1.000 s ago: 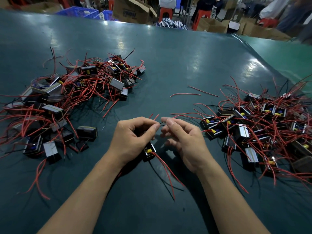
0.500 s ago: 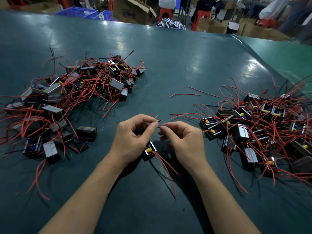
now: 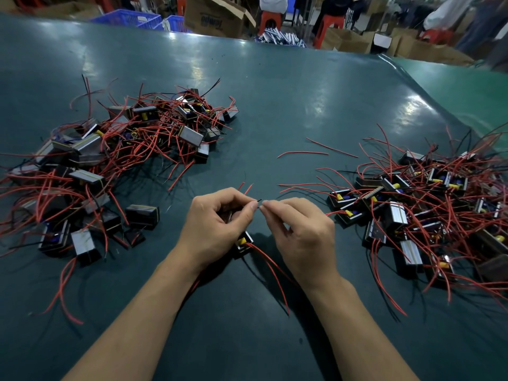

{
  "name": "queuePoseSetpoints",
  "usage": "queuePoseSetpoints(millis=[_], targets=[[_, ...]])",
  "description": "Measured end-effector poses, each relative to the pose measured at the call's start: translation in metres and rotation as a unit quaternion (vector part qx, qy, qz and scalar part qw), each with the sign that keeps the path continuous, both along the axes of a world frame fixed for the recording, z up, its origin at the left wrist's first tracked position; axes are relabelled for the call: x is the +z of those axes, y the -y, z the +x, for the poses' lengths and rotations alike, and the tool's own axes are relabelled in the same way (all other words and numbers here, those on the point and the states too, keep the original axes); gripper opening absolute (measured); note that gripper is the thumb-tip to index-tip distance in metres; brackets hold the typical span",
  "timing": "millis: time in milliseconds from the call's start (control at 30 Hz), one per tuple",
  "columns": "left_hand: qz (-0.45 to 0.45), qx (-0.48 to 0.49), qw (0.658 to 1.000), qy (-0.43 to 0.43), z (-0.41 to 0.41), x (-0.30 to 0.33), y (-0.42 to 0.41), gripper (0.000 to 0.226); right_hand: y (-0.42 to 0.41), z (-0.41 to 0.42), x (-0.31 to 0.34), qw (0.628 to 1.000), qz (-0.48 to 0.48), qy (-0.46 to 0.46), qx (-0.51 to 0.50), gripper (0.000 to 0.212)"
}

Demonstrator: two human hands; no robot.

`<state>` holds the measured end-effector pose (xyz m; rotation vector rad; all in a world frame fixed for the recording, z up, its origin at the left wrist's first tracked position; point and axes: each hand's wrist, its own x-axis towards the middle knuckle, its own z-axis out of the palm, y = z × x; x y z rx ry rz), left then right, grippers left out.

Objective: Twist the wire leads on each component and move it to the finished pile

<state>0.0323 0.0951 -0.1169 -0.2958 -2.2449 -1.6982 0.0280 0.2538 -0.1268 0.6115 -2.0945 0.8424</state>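
Green table [image 3: 275, 92], piles either side; my left hand [image 3: 217, 226] grips the component [image 3: 244, 242] steady, right hand [image 3: 299, 235] pinches its black lead tip [image 3: 259, 200] for twisting.

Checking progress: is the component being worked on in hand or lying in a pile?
In hand: the left hand holds the component between both piles.

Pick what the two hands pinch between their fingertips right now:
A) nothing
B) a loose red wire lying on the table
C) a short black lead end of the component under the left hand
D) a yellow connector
C: the left hand and right hand meet fingertip to fingertip on a short black lead end, with the component under the left hand.
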Motion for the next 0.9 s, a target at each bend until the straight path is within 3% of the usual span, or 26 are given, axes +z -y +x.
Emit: queuePoseSetpoints(millis=[100,200,267,333,433,500,567,667,767,900], targets=[[-0.004,-0.025,1.000,-0.010,0.001,0.000,0.003,0.008,-0.001,-0.002,0.000,1.000,-0.005,-0.009,0.002,0.009],[-0.019,-0.032,0.999,-0.014,0.000,0.000,0.007,0.006,-0.002,-0.002,0.003,0.986,-0.106,0.115,0.054,0.009],[-0.037,-0.035,0.999,-0.017,0.000,0.000,0.008,0.005,-0.005,-0.003,0.007,0.944,-0.175,0.267,0.080,0.003],[-0.047,-0.037,0.998,-0.025,0.000,-0.001,0.008,0.005,-0.008,-0.003,0.009,0.896,-0.197,0.383,0.107,0.010],[-0.052,-0.040,0.997,-0.039,0.001,0.000,0.008,0.003,-0.007,0.000,0.012,0.840,-0.253,0.456,0.151,0.022],[-0.081,-0.034,0.994,-0.061,0.002,0.000,0.006,0.005,-0.004,0.000,0.013,0.817,-0.295,0.477,0.130,0.029],[-0.138,-0.022,0.986,-0.090,0.002,0.001,0.003,0.005,0.002,0.001,0.009,0.866,-0.252,0.431,0.043,0.032],[-0.194,-0.008,0.975,-0.108,0.000,0.000,0.001,0.008,0.013,0.005,0.003,0.957,-0.083,0.268,-0.076,0.029],[-0.179,0.012,0.979,-0.095,-0.002,-0.002,0.004,0.008,0.013,0.005,0.004,0.977,0.009,0.202,-0.065,0.022],[-0.105,0.035,0.994,-0.013,-0.003,-0.004,0.005,0.006,-0.010,-0.002,0.007,0.978,0.029,0.201,0.053,0.011]])
